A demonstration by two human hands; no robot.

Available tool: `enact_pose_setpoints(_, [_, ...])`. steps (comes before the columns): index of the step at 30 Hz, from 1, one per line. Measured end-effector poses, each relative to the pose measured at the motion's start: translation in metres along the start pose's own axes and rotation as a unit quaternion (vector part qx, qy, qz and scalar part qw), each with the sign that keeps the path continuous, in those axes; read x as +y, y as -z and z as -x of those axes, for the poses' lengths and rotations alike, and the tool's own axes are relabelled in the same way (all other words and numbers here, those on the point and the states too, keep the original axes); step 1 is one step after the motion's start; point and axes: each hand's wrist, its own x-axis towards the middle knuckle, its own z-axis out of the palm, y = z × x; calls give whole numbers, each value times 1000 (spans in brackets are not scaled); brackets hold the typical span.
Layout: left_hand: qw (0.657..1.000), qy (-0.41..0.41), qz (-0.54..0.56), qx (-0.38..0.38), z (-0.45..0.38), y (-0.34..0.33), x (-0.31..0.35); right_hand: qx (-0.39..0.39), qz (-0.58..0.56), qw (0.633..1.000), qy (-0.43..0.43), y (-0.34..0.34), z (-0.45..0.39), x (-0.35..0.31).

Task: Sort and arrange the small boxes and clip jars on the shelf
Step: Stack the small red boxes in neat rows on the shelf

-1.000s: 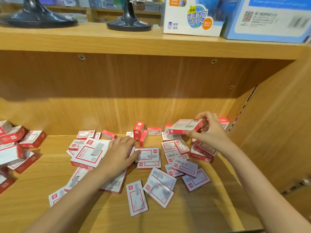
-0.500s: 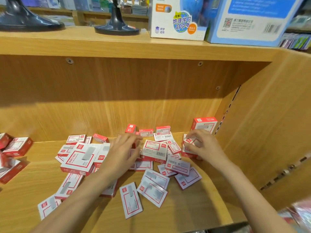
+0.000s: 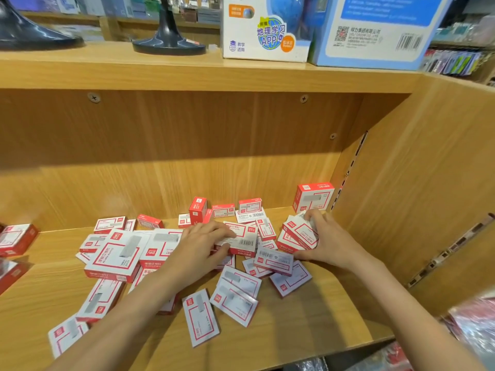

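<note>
Several small red-and-white boxes lie scattered flat on the wooden shelf [image 3: 308, 311]. My left hand [image 3: 198, 247] pinches one box [image 3: 241, 238] at the middle of the heap, fingers on top and thumb under its near edge. My right hand [image 3: 328, 241] grips a slanted stack of boxes [image 3: 296, 234] near the right wall, fingers curled over its far end. One box [image 3: 314, 196] stands upright in the back right corner. A larger box [image 3: 112, 258] lies left of my left arm. No clip jars are in view.
More red boxes [image 3: 16, 239] are piled at the left edge. The shelf's right side wall [image 3: 401, 196] stands close to my right hand. On the shelf above stand two dark stand bases [image 3: 168, 41] and large blue-and-white cartons [image 3: 265, 30].
My right hand came down from holding one box in the air and now grips the stack by the right wall. My left hand shifted right and took hold of a box in the middle.
</note>
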Motion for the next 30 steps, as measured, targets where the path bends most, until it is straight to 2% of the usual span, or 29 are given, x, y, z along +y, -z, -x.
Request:
enact_pose_setpoints(5, [1000, 5, -14, 8, 2, -2, -1, -36, -93, 995, -10, 11, 14, -9])
enact_pose_setpoints(9, [1000, 12, -6, 15, 0, -4, -3, -57, -106, 993, 0, 10, 19, -29])
enact_pose_setpoints(18, [999, 18, 16, 24, 5, 0, 0, -52, -98, 994, 22, 6, 21, -28])
enact_pose_setpoints(24, [998, 50, 22, 39, 16, 9, -7, -31, -181, 981, 59, 7, 12, -39])
enact_pose_setpoints(30, [989, 85, -1, 121, 48, 31, -24, -10, -50, 985, 165, -18, -6, -97])
